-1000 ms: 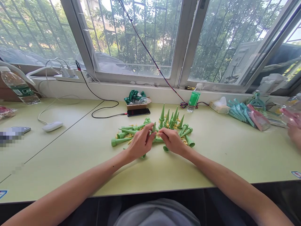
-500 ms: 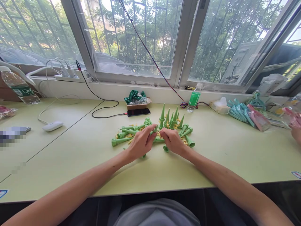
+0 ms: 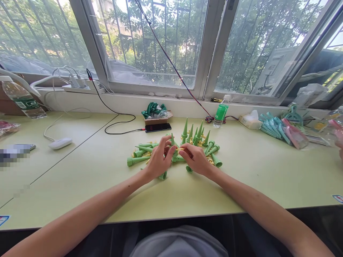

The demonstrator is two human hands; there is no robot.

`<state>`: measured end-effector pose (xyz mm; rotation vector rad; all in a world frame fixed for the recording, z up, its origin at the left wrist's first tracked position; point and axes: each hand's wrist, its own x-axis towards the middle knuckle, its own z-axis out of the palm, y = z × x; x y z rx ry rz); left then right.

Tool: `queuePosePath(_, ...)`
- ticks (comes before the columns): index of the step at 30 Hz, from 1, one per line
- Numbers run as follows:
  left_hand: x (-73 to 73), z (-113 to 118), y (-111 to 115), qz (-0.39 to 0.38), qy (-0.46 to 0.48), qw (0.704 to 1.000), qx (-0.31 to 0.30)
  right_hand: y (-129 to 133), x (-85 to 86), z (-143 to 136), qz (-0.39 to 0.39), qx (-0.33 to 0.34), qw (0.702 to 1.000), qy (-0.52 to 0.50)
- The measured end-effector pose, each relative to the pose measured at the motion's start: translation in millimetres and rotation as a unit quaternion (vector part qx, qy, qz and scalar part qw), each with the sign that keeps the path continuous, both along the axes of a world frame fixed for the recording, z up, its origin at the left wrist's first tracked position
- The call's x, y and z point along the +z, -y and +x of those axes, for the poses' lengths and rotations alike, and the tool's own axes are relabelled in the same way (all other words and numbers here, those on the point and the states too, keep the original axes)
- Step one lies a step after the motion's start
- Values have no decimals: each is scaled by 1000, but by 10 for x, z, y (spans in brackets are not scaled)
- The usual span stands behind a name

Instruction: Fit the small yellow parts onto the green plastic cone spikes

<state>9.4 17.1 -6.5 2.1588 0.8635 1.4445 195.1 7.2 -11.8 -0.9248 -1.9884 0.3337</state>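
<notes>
My left hand (image 3: 160, 157) is closed around a green cone (image 3: 173, 140), whose tip points up between the fingers. Just to its right, my right hand (image 3: 197, 157) pinches a small yellow piece (image 3: 179, 149) against the side of that cone. Behind my hands several green cones (image 3: 198, 135) stand upright with yellow pieces on them. More green cones (image 3: 138, 160) lie on their sides to the left, mixed with small yellow parts. Others (image 3: 216, 160) lie to the right, and one (image 3: 189, 169) lies in front of my right hand.
Behind the cones are a black phone (image 3: 158, 127) on a cable, a small cardboard box (image 3: 157, 120) and a green-labelled bottle (image 3: 221, 112). A white device (image 3: 60, 143) lies left. Blue and pink packets (image 3: 276, 128) lie right, near another person's hand (image 3: 341, 150) at the edge.
The cone in my left hand has turned more upright, and a yellow piece now shows at my right fingertips. The other person's hand has shifted towards the right edge.
</notes>
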Motion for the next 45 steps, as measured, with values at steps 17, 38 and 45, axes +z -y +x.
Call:
queuePosePath(17, -65, -16, 34, 85, -106, 991, 12, -25, -39, 8, 27, -15, 999, 9)
queuePosePath(38, 63, 49, 74, -87, 8, 996, 11, 9, -16, -9, -6, -22, 1000, -16)
queuePosePath(45, 77, 47, 64, -138, 41, 990, 2, -31, -41, 3, 38, -4, 999, -8)
